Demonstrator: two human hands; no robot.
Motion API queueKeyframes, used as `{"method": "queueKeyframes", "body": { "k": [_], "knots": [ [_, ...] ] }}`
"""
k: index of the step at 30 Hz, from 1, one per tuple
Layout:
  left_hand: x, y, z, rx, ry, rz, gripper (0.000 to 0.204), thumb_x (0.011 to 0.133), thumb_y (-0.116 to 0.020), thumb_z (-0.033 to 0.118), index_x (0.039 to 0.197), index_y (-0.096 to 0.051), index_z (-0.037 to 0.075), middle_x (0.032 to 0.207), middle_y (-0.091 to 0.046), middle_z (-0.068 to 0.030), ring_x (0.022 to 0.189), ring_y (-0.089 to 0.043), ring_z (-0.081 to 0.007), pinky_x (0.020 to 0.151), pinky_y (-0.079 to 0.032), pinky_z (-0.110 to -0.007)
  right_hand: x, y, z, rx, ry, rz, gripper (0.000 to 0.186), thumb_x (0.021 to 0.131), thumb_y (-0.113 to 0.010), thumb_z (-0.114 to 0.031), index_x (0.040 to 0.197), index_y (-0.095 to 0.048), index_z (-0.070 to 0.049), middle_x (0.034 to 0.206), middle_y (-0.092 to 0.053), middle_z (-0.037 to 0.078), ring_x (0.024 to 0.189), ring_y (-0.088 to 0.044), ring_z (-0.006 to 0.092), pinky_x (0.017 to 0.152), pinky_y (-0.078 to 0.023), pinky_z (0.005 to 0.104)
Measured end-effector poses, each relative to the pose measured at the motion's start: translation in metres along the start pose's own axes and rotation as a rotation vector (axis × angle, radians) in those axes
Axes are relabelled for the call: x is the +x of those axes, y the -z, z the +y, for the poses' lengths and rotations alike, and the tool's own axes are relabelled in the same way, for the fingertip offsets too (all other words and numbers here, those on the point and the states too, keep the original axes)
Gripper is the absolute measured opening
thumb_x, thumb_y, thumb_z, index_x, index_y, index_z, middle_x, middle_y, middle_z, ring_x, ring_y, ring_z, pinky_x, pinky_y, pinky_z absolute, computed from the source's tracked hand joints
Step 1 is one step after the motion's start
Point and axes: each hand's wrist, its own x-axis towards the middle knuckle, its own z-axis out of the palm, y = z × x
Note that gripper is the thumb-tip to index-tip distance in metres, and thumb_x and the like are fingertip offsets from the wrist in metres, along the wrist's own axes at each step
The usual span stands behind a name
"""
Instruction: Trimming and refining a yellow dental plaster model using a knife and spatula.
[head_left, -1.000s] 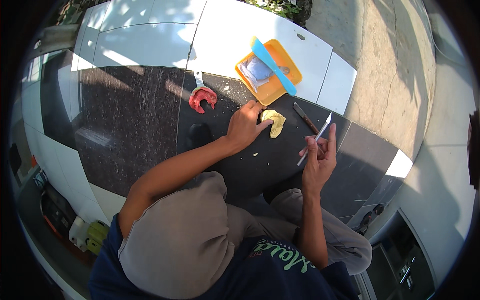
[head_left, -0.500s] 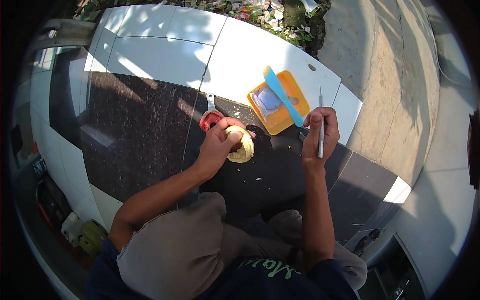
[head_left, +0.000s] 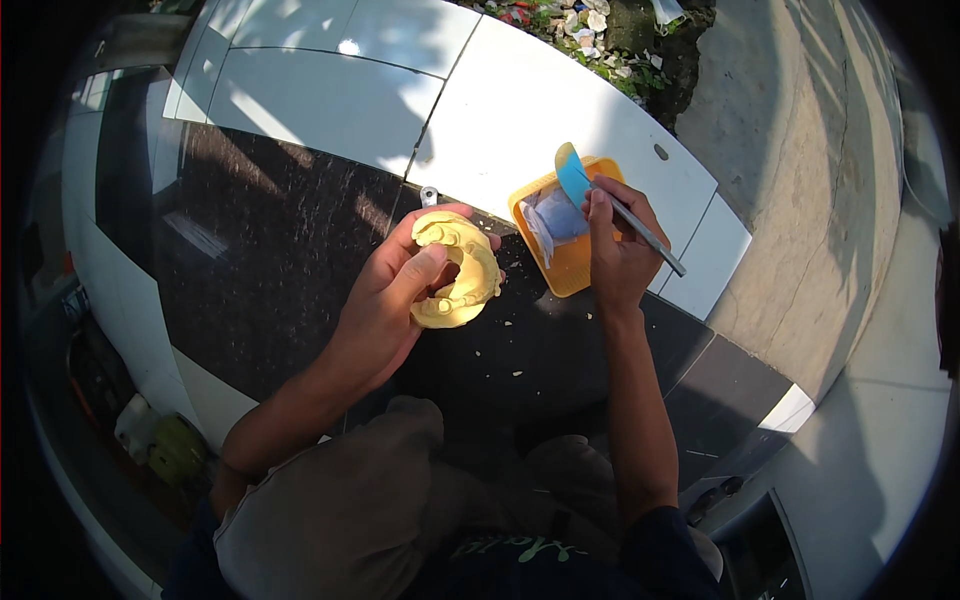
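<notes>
My left hand (head_left: 375, 295) is closed round a pale yellow horseshoe-shaped dental cast (head_left: 478, 262), its thumb pressed inside the curve. The cast is held up over the dark tiles, with its ridged arch facing up. In my right hand (head_left: 622, 255) is a slim metal craft knife (head_left: 655, 242), gripped like a pencil and tilted, its butt end toward the lower right. The knife's tip lies against the view of a blue spatula (head_left: 572, 175); whether they touch I cannot tell. Beyond my left hand pokes a metal tray handle (head_left: 429, 196), the rest hidden.
An orange plastic tray (head_left: 572, 277) holds a clear bag of bluish-white material (head_left: 556, 216), with the spatula across it. Small yellow crumbs (head_left: 517, 374) are scattered on the dark tiles. White tiles (head_left: 560, 95) lie beyond, then rubble and plants; concrete ground runs along the right.
My left hand has raised and turned the cast so its arch shows. My right hand has shifted up and tipped the knife from upright to slanting, in front of the tray.
</notes>
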Motion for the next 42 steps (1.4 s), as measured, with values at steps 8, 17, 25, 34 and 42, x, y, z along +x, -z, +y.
{"method": "queueKeyframes", "body": {
  "k": [8, 17, 25, 34, 42],
  "knots": [
    [-0.001, 0.01, -0.003, 0.178, 0.088, -0.036, 0.048, 0.1, -0.047, 0.019, 0.143, -0.035, 0.0, 0.124, -0.055, -0.01, 0.115, -0.056, -0.0175, 0.099, -0.045, -0.033, -0.001, -0.017, 0.009, 0.169, -0.158, 0.087, 0.012, 0.088, -0.066, -0.002, 0.097, -0.062, 0.005, 0.083, -0.07, 0.013, 0.077, -0.07, 0.0155, 0.071, -0.056, 0.0253],
    [0.003, 0.013, -0.002, 0.156, 0.057, -0.021, 0.051, 0.099, -0.047, 0.022, 0.143, -0.034, -0.001, 0.128, -0.053, -0.0125, 0.113, -0.058, -0.0198, 0.098, -0.047, -0.034, 0.0, -0.02, 0.012, 0.094, -0.143, 0.099, 0.011, 0.088, -0.067, -0.003, 0.097, -0.064, 0.004, 0.082, -0.07, 0.012, 0.076, -0.07, 0.0153, 0.071, -0.055, 0.0256],
    [0.002, 0.012, -0.001, 0.128, 0.035, -0.007, 0.047, 0.101, -0.044, 0.019, 0.143, -0.035, -0.001, 0.123, -0.057, -0.0116, 0.108, -0.058, -0.0146, 0.093, -0.048, -0.029, 0.0, -0.019, 0.012, 0.096, -0.138, 0.101, 0.012, 0.087, -0.068, -0.004, 0.097, -0.065, 0.003, 0.082, -0.07, 0.012, 0.075, -0.07, 0.0152, 0.069, -0.055, 0.0252],
    [0.001, 0.011, -0.002, 0.112, 0.016, 0.012, 0.043, 0.102, -0.041, 0.014, 0.142, -0.035, -0.002, 0.121, -0.06, -0.0117, 0.103, -0.059, -0.0094, 0.09, -0.049, -0.025, -0.001, -0.02, 0.01, 0.112, -0.137, 0.095, 0.011, 0.088, -0.067, -0.003, 0.096, -0.065, 0.003, 0.082, -0.071, 0.012, 0.075, -0.071, 0.0155, 0.069, -0.055, 0.0251],
    [0.001, 0.011, -0.002, 0.112, 0.017, 0.02, 0.043, 0.102, -0.041, 0.013, 0.142, -0.036, -0.001, 0.12, -0.06, -0.0106, 0.101, -0.059, -0.0088, 0.089, -0.049, -0.024, 0.001, -0.02, 0.011, 0.104, -0.133, 0.105, 0.011, 0.089, -0.066, -0.003, 0.097, -0.065, 0.004, 0.083, -0.071, 0.013, 0.076, -0.071, 0.0162, 0.07, -0.056, 0.0257]
  ]
}}
